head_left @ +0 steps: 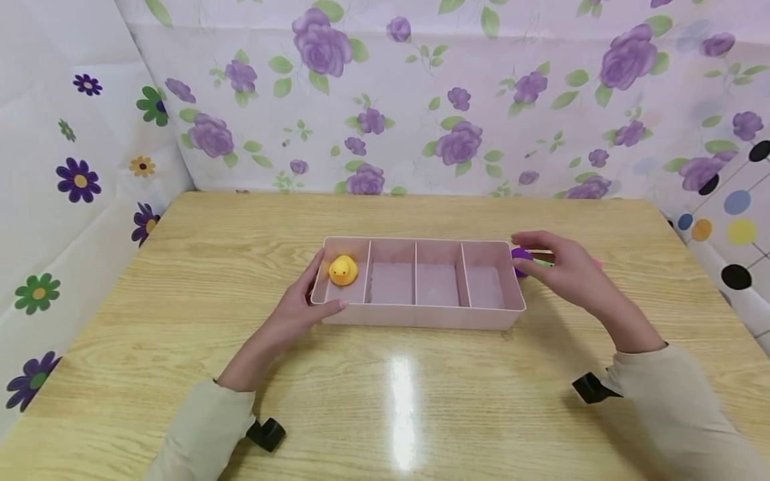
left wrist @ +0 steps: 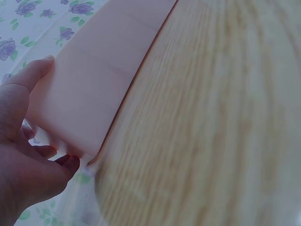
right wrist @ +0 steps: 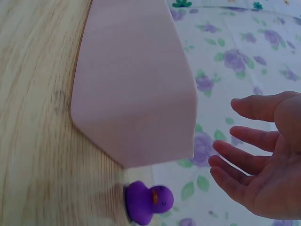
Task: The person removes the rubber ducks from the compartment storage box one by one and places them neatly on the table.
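Observation:
A long pink box point(head_left: 421, 315) with several compartments stands on the wooden table. In its leftmost compartment sits a yellow rubber duck point(head_left: 343, 270). My left hand point(head_left: 299, 306) holds the box's left end, thumb at the front wall and fingers around the end wall, as the left wrist view point(left wrist: 33, 155) also shows. Just past the right end, my right hand point(head_left: 568, 268) hovers with fingers spread and nothing in them. Below it a purple rubber duck point(right wrist: 141, 202) stands on the table beside the box, partly covered by the thumb in the head view.
Behind the right hand, bits of a green thing point(head_left: 543, 262) and a pink thing point(head_left: 597, 264) show on the wooden table point(head_left: 337, 394). A flowered sheet point(head_left: 409, 100) hangs along the table's back edge, with more patterned sheets at both sides.

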Available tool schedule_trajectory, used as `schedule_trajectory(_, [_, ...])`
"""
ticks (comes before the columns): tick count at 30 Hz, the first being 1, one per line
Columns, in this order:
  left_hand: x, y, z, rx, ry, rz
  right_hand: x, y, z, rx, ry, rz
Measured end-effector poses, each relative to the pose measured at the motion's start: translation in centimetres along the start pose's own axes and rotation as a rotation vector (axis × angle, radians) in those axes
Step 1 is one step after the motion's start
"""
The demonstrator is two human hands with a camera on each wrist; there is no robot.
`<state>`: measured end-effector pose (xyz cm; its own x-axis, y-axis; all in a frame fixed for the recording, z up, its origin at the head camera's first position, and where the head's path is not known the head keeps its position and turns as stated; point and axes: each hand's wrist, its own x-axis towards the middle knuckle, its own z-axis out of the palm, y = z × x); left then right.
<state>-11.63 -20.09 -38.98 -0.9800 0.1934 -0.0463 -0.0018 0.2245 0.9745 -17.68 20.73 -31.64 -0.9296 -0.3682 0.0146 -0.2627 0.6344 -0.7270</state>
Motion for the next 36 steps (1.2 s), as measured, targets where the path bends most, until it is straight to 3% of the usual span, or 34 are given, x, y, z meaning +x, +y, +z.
schedule_trajectory(6, [0.0,0.1,-0.1,-0.003,-0.003,0.006,0.7,-1.7,1.0,-0.006,-0.031,-0.044])
schedule_trajectory(20, [0.0,0.1,0.0,0.015,0.018,-0.008,2.6,-4.2,4.7,0.096,-0.065,-0.17])
schedule_trajectory(36, [0.0,0.1,0.0,0.006,0.019,-0.016,5.4,-7.6,6.3,0.107,-0.148,-0.233])
